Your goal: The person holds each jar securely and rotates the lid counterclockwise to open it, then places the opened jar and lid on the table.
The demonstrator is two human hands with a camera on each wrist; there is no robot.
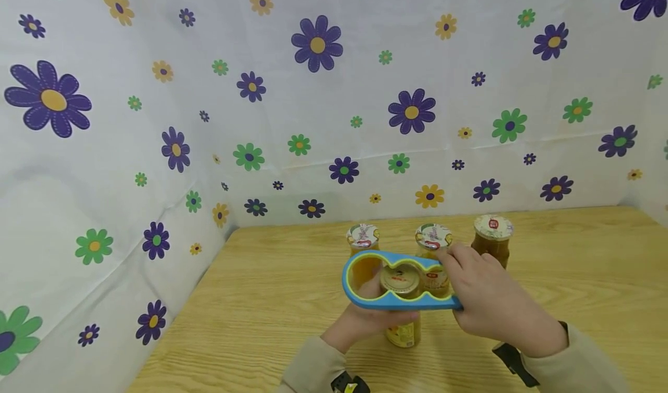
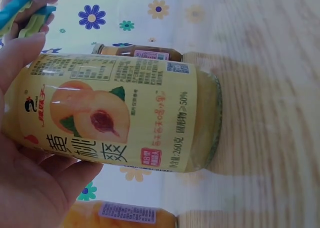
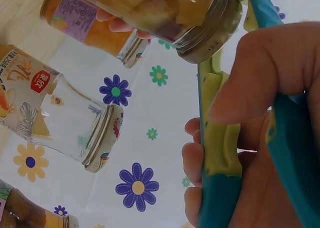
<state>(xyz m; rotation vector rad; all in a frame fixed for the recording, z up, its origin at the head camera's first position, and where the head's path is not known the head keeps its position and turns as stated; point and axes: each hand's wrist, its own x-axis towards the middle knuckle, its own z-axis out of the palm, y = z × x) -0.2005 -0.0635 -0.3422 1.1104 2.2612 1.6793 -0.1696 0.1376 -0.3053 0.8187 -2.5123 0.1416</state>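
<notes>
My left hand (image 1: 360,323) grips a glass jar of yellow peaches (image 2: 120,112), its fingers and thumb round the upper part. The jar has a yellow peach label and a gold metal lid (image 1: 400,278), and its base is close to the tabletop. My right hand (image 1: 485,294) holds one end of a blue jar opener (image 1: 402,302) with a yellow-green toothed lining and several rounded openings. In the head view the opener's loop overlaps the gold lid. From the right wrist, the lid (image 3: 212,35) shows right beside the lined edge.
Three more lidded jars stand behind the hands on the wooden table (image 1: 282,300): an orange one (image 1: 362,235), one with a pale label (image 3: 30,82), and a dark brown one (image 1: 492,248) at right. A white flowered cloth (image 1: 355,91) hangs along the back and left.
</notes>
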